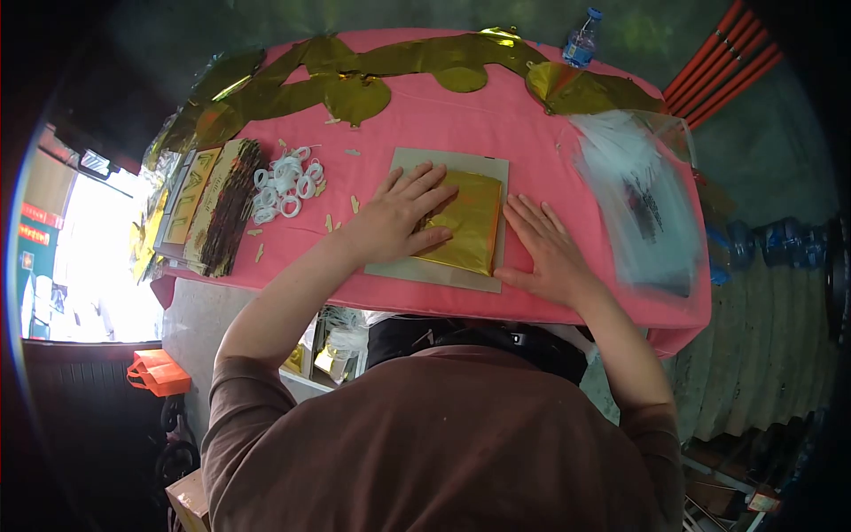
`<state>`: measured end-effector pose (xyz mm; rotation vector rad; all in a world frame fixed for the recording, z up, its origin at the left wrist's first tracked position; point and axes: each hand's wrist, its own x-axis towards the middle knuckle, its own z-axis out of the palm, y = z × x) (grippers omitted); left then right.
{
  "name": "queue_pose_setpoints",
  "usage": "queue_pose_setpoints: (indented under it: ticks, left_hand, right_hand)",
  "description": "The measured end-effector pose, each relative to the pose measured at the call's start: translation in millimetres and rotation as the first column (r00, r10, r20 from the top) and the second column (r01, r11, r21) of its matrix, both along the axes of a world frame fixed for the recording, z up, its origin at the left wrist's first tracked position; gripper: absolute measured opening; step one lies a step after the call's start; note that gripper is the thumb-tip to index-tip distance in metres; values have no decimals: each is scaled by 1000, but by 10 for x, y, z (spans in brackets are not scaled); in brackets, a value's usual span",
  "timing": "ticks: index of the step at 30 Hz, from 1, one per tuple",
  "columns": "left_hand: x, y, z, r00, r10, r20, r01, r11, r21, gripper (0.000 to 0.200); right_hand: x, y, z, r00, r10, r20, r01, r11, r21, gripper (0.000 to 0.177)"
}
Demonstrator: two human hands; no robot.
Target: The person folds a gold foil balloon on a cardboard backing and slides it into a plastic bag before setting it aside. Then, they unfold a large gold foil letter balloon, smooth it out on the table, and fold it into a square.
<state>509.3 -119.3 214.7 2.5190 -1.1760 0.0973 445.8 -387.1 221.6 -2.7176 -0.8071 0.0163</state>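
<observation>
A folded gold foil sheet (470, 222) lies on a grey-brown cardboard piece (377, 269) near the front of the pink-covered table. My left hand (399, 213) rests on the left part of the foil and the cardboard, its fingers spread. At the right edge of the cardboard, my right hand (550, 253) lies with its fingers stretched out, beside the foil. Neither hand grips anything.
White rings (288, 206) and small pale tabs lie left of the cardboard. Farther left stands a stack of printed cards (222, 208). Clear plastic bags (638, 204) lie at the right. Gold foil (425, 60) and a water bottle (581, 42) are along the far edge.
</observation>
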Motion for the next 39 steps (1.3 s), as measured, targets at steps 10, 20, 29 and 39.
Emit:
queue_pose_setpoints:
  ticks: [10,20,29,39]
  left_hand:
    - [-63,-217,35,1000,2,23,-3,998,60,63]
    - [-85,-290,45,994,44,102,-59,986,153,66]
    - [-171,-503,86,996,86,30,-89,988,125,69]
    - [-280,-497,263,941,-169,-294,180,984,11,74]
  right_hand:
    - [-3,13,30,1000,3,-14,-4,999,-33,84]
    - [50,135,10,1000,2,-30,-3,999,-45,83]
    - [73,187,-32,1000,11,20,-12,1000,28,75]
    - [33,-76,95,964,-43,-263,198,776,599,18]
